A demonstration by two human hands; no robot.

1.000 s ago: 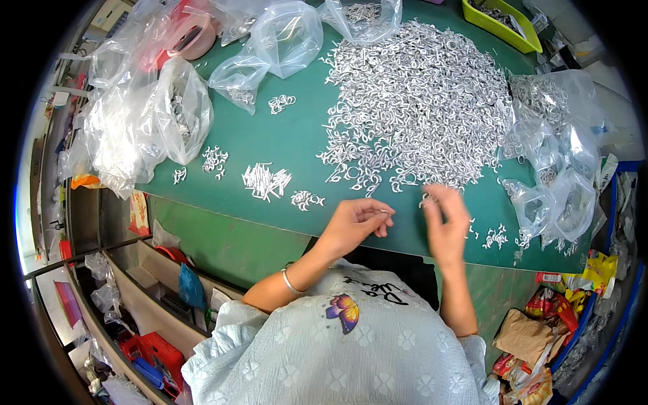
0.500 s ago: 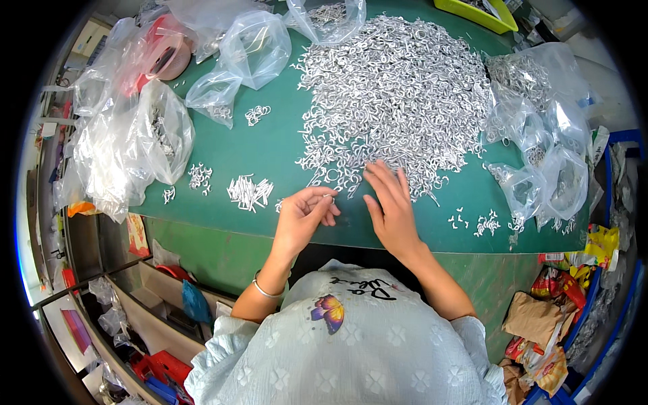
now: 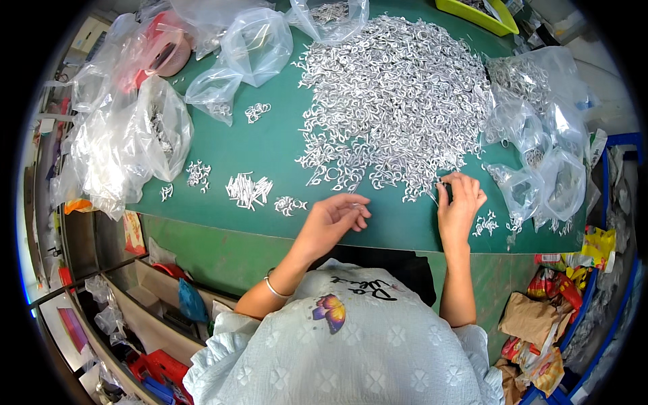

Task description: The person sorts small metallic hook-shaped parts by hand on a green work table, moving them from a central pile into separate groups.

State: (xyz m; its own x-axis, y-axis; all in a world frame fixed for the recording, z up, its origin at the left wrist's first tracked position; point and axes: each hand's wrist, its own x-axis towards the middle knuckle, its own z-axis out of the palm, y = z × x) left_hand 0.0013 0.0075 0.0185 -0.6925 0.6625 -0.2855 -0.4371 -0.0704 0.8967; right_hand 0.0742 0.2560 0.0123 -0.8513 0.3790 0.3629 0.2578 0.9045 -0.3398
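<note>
- Green bench mat (image 3: 270, 142), clear plastic bags (image 3: 128, 142) along both edges.
- Big heap of small silvery metal pieces (image 3: 398, 94) lies straight ahead of both hands, spreading away from the person.
- Right hand (image 3: 459, 206) touches the heap's near fringe, fingertips pinched on a piece.
- Left hand (image 3: 334, 219) is short of the heap, fingers curled; contents too small to tell.
- Small sorted clusters (image 3: 248, 190) sit well left.

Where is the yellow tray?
In the head view the yellow tray sits at the far edge of the green table, up and to the person's right, just beyond the big pile of small silver metal pieces.
</note>
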